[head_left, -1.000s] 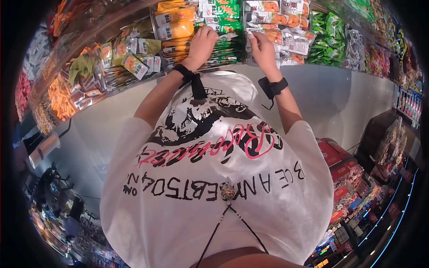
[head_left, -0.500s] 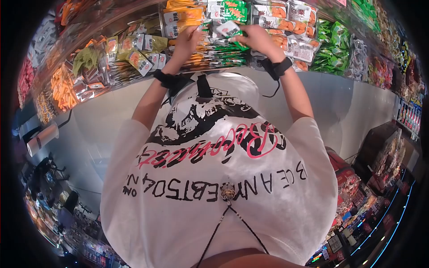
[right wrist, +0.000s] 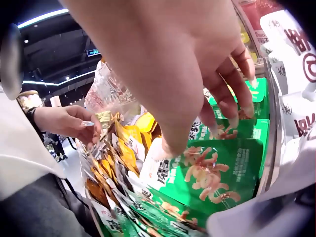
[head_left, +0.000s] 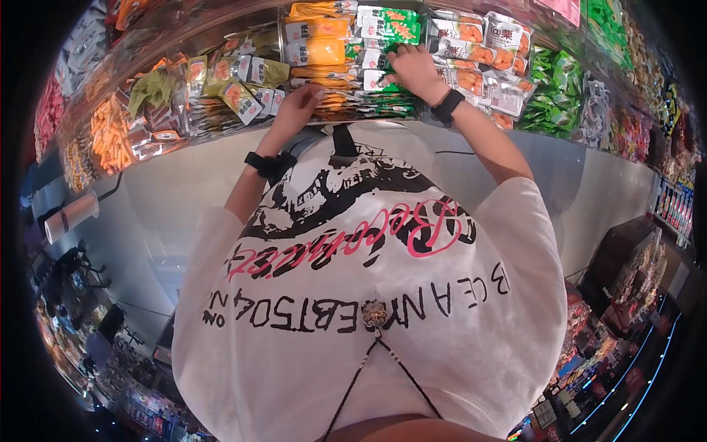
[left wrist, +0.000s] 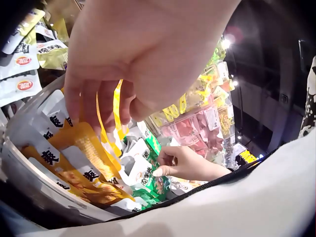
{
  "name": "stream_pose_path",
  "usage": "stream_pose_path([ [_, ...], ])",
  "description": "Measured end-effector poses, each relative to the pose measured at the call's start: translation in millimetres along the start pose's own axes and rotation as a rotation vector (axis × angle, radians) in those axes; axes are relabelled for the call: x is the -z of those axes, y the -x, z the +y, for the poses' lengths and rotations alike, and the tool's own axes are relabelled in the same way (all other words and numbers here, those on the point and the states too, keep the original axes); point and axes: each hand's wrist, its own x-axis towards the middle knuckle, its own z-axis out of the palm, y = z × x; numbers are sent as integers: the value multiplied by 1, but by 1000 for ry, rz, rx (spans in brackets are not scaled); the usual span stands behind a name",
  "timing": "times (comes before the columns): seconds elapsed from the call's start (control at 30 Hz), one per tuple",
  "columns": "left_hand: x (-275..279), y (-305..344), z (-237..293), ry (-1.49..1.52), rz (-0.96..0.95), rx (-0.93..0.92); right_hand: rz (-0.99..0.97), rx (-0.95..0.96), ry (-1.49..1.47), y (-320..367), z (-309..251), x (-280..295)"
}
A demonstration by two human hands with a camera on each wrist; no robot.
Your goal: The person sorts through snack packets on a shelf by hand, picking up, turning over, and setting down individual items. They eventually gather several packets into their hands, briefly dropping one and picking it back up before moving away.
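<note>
I stand at a shelf of snack bins. My left hand (head_left: 300,97) reaches into a clear bin (left wrist: 29,182) of yellow packets (left wrist: 84,148), and the left wrist view shows its curled fingers (left wrist: 98,106) pinching the edge of one yellow packet. My right hand (head_left: 405,66) is just to the right, on a stack of green packets (right wrist: 212,173). Its bent fingers (right wrist: 232,106) and thumb grip the top green packet in the bin. The two hands are a short distance apart.
White-and-orange packets (head_left: 479,44) and bright green bags (head_left: 552,81) fill bins to the right. Orange snacks (head_left: 110,132) and mixed packets lie to the left. The white counter front (head_left: 169,191) runs below the bins. A paper roll (head_left: 70,228) sits far left.
The right hand, which held a green packet lifted above the bins, has lowered it onto the green stack. The left hand has drawn back toward me onto the yellow packets.
</note>
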Motion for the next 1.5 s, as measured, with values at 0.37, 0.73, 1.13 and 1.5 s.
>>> stream_pose_path([
  [0.37,-11,-7,1,-139,-33,-147,-131,-118,-367,-1,3,-5],
  [0.73,-14,-27,36,-105,-144,-221,-125,-311,-701,-19,1,-39],
  [1.13,-8,-12,-6,-250,-70,-86,61,-370,-1025,-49,-27,17],
  [1.5,40,8,26,452,-126,229,-103,-154,-1120,-91,-36,13],
])
